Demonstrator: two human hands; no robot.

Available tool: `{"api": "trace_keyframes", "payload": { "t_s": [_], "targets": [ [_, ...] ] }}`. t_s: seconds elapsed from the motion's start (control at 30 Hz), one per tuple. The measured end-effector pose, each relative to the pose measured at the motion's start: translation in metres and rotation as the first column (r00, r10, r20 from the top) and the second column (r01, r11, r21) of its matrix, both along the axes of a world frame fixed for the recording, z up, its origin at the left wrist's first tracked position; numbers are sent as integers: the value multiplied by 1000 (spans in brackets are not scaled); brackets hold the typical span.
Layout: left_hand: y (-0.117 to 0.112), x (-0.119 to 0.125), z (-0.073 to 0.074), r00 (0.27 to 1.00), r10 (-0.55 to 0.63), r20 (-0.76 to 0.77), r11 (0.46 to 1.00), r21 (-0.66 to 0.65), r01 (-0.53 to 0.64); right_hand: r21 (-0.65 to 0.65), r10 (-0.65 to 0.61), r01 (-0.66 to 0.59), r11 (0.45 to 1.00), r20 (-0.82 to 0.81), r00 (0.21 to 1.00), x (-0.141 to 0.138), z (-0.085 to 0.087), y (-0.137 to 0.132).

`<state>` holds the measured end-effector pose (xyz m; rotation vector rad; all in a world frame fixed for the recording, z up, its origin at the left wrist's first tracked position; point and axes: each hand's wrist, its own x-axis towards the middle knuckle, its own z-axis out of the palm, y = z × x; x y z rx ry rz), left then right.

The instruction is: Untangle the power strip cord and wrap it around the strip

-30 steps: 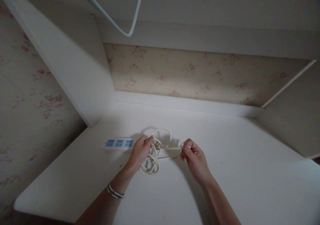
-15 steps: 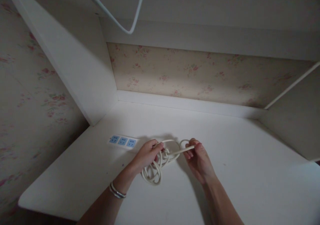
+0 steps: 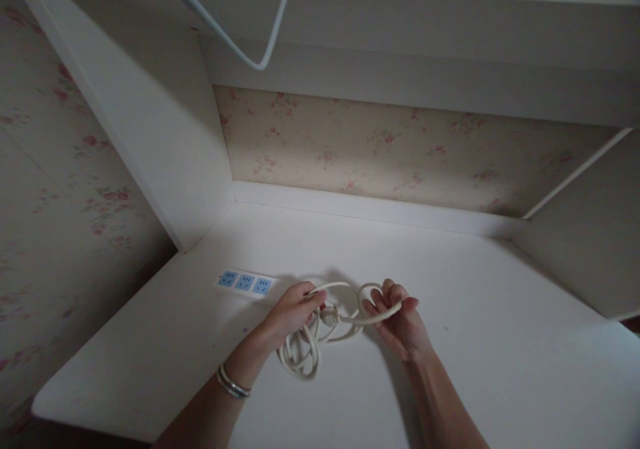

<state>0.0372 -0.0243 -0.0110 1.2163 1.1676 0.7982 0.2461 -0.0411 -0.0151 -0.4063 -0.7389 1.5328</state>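
Note:
A white power strip point(image 3: 245, 282) with three blue sockets lies on a white desk point(image 3: 475, 342). Its cream cord point(image 3: 305, 352) is bunched in loose loops between my hands. My left hand point(image 3: 293, 312), with bracelets on the wrist, is closed on the bundle just right of the strip. My right hand point(image 3: 400, 322) is turned palm up, fingers curled round a strand that runs across to the bundle and loops above the fingers.
Side panels and an overhead shelf point(image 3: 400, 62) enclose the desk, and flowered wallpaper point(image 3: 375, 149) backs it. A pale cable point(image 3: 240, 52) hangs in a loop from the shelf at the upper left. The desk's left edge point(image 3: 100, 342) drops off beside a flowered wall.
My right hand has turned palm up and slid a little right, drawing the strand along. The cord bundle has sagged lower under my left hand, which stays closed on it.

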Motion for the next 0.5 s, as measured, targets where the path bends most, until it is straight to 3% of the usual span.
{"api": "trace_keyframes", "payload": {
  "t_s": [0.1,0.17,0.33,0.5],
  "targets": [
    [-3,2,3,998,1,55,1000,-28,0,0,-16,16,1000,26,1000,0,0,0],
    [-4,1,5,994,19,110,999,-51,-13,-79,-57,61,995,53,997,1,0,4],
    [-4,-1,9,972,16,233,996,-90,5,-232,-278,304,924,136,951,1,-8,19],
    [-2,0,7,987,0,163,998,-65,11,-241,-232,222,945,-14,973,2,-6,18]
  ]
}}
